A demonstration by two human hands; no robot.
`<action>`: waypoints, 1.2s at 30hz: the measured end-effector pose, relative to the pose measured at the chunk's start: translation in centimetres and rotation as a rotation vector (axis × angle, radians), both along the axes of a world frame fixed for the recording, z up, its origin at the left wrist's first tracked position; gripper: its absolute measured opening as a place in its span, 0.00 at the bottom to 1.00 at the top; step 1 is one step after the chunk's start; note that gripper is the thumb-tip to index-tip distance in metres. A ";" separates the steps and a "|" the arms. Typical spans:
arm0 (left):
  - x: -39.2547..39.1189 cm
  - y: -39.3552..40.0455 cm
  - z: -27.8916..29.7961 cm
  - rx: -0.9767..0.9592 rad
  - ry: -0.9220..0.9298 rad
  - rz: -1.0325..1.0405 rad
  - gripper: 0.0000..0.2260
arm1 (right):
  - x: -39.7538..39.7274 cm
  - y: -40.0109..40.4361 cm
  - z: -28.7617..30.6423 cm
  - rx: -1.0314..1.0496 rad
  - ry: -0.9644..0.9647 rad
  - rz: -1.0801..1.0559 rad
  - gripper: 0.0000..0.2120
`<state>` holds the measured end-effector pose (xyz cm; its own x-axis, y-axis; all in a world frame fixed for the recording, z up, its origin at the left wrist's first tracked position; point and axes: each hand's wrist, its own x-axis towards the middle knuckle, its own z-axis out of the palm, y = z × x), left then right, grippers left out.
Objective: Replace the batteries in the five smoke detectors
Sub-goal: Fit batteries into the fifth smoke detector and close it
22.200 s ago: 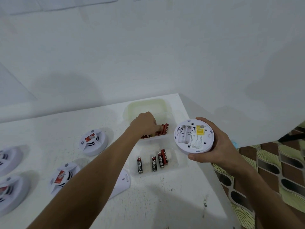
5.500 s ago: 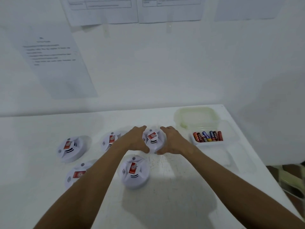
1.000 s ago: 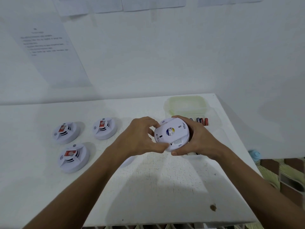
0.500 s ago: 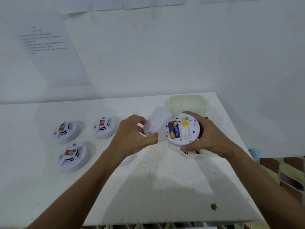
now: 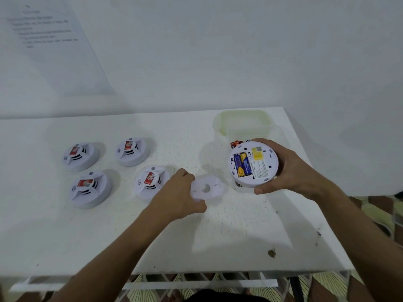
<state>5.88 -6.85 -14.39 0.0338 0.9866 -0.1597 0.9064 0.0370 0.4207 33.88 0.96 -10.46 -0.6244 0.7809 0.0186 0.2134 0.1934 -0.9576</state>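
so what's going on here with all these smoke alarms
A person is swapping smoke detector batteries. The right hand holds an opened detector back side up, two blue and yellow batteries showing inside. The left hand sets its round cover plate on the table. Four closed detectors sit to the left.

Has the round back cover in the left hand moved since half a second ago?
Yes. The back cover was up beside the opened detector; the left hand has lowered it to the table, beside the nearest closed detector.
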 end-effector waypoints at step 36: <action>6.8 4.5 9.4 0.047 -0.190 -0.258 0.23 | 0.4 -1.6 -0.8 0.126 0.071 -0.196 0.47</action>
